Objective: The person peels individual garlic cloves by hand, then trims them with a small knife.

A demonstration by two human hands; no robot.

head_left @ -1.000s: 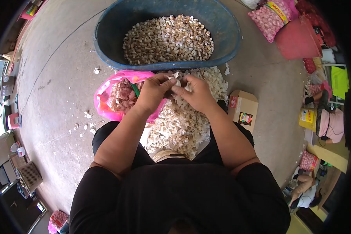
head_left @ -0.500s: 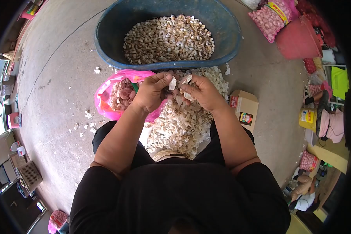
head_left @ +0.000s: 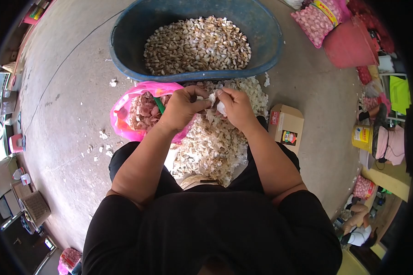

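Observation:
My left hand (head_left: 181,109) and my right hand (head_left: 237,109) meet over a heap of papery garlic skins (head_left: 211,151). Both have thumb and fingers pinched on pale garlic (head_left: 212,97) with loose skin around it; how many cloves it holds is hidden. A white flake of skin (head_left: 221,109) hangs under my right fingers. Beside my left wrist, an open pink plastic bag (head_left: 119,120) holds reddish garlic pieces (head_left: 144,112) and a green strip (head_left: 159,105). Beyond my hands stands a blue tub (head_left: 188,78), its bottom covered with unpeeled garlic cloves (head_left: 197,46).
A cardboard box (head_left: 290,123) lies right of the skins. Farther right are a red bucket (head_left: 351,43), a mesh sack of garlic (head_left: 311,25) and a yellow bucket (head_left: 362,136). Another person (head_left: 360,224) is at the lower right. Skin scraps (head_left: 103,134) dot the concrete floor.
My hands have come closer together, and the right has turned so its fingers meet the garlic at the left fingertips. The tub, bag and skin heap stay put.

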